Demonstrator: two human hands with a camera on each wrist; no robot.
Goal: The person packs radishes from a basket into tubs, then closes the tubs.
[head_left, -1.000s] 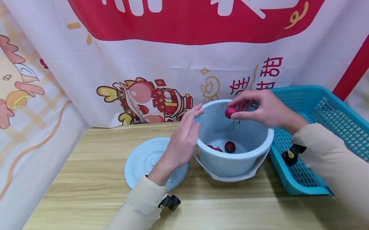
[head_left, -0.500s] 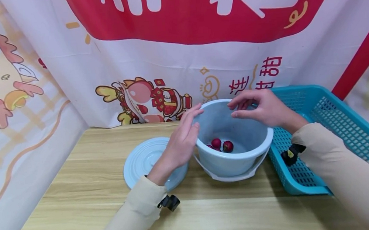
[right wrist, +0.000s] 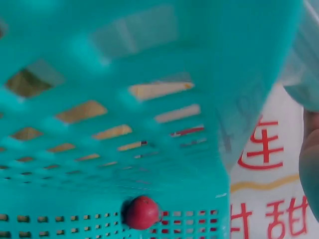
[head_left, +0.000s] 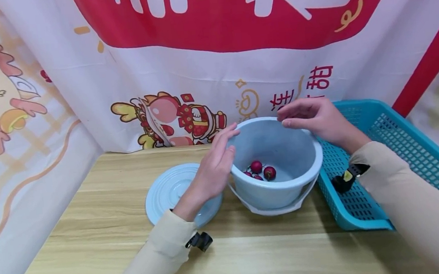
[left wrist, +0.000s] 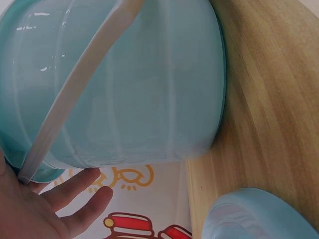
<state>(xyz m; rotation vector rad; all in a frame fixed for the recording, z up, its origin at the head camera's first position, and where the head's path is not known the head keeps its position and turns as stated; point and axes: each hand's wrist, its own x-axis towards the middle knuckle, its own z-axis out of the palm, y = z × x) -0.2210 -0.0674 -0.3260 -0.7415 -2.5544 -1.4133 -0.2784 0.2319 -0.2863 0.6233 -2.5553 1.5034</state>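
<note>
Several small red radishes point(head_left: 269, 173) lie at the bottom of a light blue bucket point(head_left: 273, 195) in the head view. My left hand point(head_left: 215, 166) rests against the bucket's left rim with fingers extended. Above the right rim is my right hand point(head_left: 317, 121), fingers loosely bent and nothing held. In the right wrist view, one radish point(right wrist: 142, 213) sits inside the teal basket point(right wrist: 199, 169), and only a sliver of the right hand shows at the right edge. The white bucket handle point(left wrist: 79, 82) hangs down across the bucket's side.
A round light blue lid point(head_left: 163, 193) lies on the wooden table point(head_left: 94, 237) left of the bucket. The teal basket stands close on the bucket's right, partly covered by the right forearm. A printed cloth point(head_left: 197, 68) hangs behind the table.
My right hand let a radish drop into the bucket, where it joined the others. Then the hand moved slightly up and right toward the basket. The left hand kept its place at the rim.
</note>
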